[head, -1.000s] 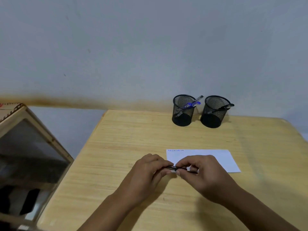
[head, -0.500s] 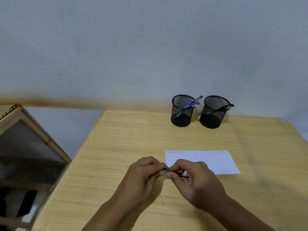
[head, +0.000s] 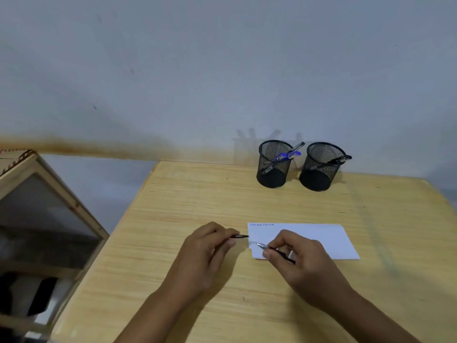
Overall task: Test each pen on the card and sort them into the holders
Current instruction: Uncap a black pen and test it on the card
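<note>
Half a second back both hands met on the capped pen; now they have parted, and the cap is off. Left hand [head: 205, 248] pinches the small black pen cap [head: 238, 236] in its fingertips, just off the card's left edge. Right hand [head: 304, 258] grips the slim black pen [head: 277, 251] in curled fingers, silvery tip bare and low over the near-left corner of the white rectangular card [head: 321, 237]; whether it touches the paper, cannot tell. Card lies flat near the table's middle, with a short row of blue scribbles along its far-left edge, so I judge earlier pens were tried there. Left black wire-mesh holder [head: 272, 169] at the table's far edge carries blue-capped clear pens [head: 288, 154]; right black wire-mesh holder [head: 319, 174], just beside it, carries one dark pen [head: 337, 160]. No loose pens show on the pale wooden table [head: 185, 206], so this looks like the last: test stroke, recapping and sorting remain. Plain grey wall behind, brownish stain along its foot. Wooden-framed glass-fronted cabinet [head: 49, 206] stands off the table's left edge.
</note>
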Available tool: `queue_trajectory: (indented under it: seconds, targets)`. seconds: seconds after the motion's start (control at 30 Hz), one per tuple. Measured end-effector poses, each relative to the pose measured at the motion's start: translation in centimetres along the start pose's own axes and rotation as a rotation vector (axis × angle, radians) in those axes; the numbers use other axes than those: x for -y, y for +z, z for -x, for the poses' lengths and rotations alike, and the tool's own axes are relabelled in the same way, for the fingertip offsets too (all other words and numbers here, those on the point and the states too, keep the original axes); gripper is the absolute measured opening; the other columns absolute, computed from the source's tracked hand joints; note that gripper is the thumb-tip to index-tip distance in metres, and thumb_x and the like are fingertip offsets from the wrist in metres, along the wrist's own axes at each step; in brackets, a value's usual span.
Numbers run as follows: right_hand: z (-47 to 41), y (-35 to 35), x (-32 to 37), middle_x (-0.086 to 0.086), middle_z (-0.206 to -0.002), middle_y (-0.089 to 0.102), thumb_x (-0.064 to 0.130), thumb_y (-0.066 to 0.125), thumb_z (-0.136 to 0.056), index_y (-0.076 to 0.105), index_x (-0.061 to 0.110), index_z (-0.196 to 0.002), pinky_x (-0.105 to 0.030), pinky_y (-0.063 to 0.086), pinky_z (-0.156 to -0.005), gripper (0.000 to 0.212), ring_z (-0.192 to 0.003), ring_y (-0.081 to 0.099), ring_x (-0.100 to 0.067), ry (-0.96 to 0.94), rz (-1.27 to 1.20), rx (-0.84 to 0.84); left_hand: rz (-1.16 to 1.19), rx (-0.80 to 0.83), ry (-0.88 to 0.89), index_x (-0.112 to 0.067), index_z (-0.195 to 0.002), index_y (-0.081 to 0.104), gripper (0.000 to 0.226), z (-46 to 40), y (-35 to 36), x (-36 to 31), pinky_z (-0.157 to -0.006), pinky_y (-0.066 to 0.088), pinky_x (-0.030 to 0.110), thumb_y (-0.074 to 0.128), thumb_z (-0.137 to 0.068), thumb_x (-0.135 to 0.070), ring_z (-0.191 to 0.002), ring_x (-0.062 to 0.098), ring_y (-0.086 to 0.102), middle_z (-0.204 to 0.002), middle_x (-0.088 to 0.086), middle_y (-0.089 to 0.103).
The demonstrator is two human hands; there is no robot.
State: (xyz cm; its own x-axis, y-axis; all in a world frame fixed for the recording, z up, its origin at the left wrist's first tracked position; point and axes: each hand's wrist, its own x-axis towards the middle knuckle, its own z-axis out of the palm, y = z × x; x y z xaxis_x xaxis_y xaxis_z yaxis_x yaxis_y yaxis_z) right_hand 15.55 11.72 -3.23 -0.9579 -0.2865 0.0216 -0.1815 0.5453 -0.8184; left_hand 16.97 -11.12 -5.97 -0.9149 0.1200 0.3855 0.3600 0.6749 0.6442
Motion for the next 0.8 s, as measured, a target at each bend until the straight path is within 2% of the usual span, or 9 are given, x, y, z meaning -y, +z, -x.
queue_trajectory:
  seconds: [0.1,0.2,0.3,0.4,0.53,0.7,0.8]
  targets:
    - [0.1,-0.7,-0.6,0.016,-0.071,0.067,0.020,0.063,-0.093,0.067,0.032,-0.089,-0.024,0.039,-0.053,0.013,-0.050,0.047,-0.011,0.066,-0.098,-0.024,-0.110,-0.020,-0.129,-0.039,-0.110,0.072,0.020,0.0,-0.4,1.0,-0.077,0.046,0.021,0.060,-0.094,-0.035,-0.090,0.001,0.058,-0.092,-0.024,0.063]
    - [0.2,-0.9,-1.1,0.004,-0.087,0.069,0.013,0.061,-0.094,0.068,0.031,-0.100,-0.028,0.053,-0.058,0.020,-0.060,0.062,-0.015,0.146,-0.220,-0.066,-0.169,-0.073,-0.260,-0.042,-0.106,0.072,0.019,-0.3,0.0,1.2,-0.072,0.049,0.021,0.064,-0.091,-0.035,-0.086,-0.002,0.060,-0.089,-0.024,0.064]
    - [0.6,-0.7,-1.3,-0.004,-0.089,0.067,0.009,0.067,-0.091,0.071,0.026,-0.102,-0.031,0.060,-0.061,0.020,-0.065,0.070,-0.017,0.219,-0.346,-0.117,-0.235,-0.110,-0.343,-0.039,-0.101,0.074,0.018,-0.7,1.0,1.5,-0.072,0.049,0.026,0.066,-0.087,-0.033,-0.083,0.002,0.057,-0.085,-0.022,0.062]
    - [0.8,-0.6,-1.4,-0.005,-0.084,0.067,0.006,0.069,-0.088,0.071,0.025,-0.103,-0.037,0.062,-0.060,0.024,-0.066,0.071,-0.019,0.250,-0.400,-0.130,-0.307,-0.128,-0.343,-0.038,-0.098,0.075,0.017,-0.9,1.8,1.7,-0.075,0.049,0.036,0.066,-0.086,-0.031,-0.083,0.011,0.055,-0.085,-0.020,0.063]
    - [0.9,-0.8,-1.4,-0.004,-0.083,0.069,0.004,0.071,-0.086,0.070,0.028,-0.105,-0.037,0.062,-0.060,0.031,-0.068,0.072,-0.021,0.268,-0.438,-0.164,-0.365,-0.107,-0.312,-0.037,-0.098,0.073,0.015,-0.7,1.8,1.8,-0.077,0.047,0.036,0.065,-0.087,-0.033,-0.084,0.014,0.054,-0.088,-0.019,0.063]
    - [0.7,-1.3,-1.5,-0.004,-0.090,0.070,0.005,0.072,-0.086,0.074,0.028,-0.104,-0.035,0.063,-0.064,0.029,-0.069,0.074,-0.021,0.246,-0.433,-0.235,-0.387,-0.085,-0.336,-0.034,-0.114,0.068,0.029,-0.2,2.0,1.1,-0.084,0.046,0.036,0.062,-0.087,-0.042,-0.102,0.016,0.053,-0.108,-0.018,0.064]
    - [0.5,-1.4,-1.6,-0.001,-0.087,0.073,0.006,0.071,-0.087,0.075,0.027,-0.105,-0.031,0.063,-0.066,0.027,-0.070,0.075,-0.019,0.237,-0.465,-0.265,-0.383,-0.105,-0.249,-0.033,-0.122,0.065,0.035,0.2,2.8,0.1,-0.086,0.046,0.036,0.060,-0.088,-0.041,-0.106,0.013,0.050,-0.118,-0.016,0.062]
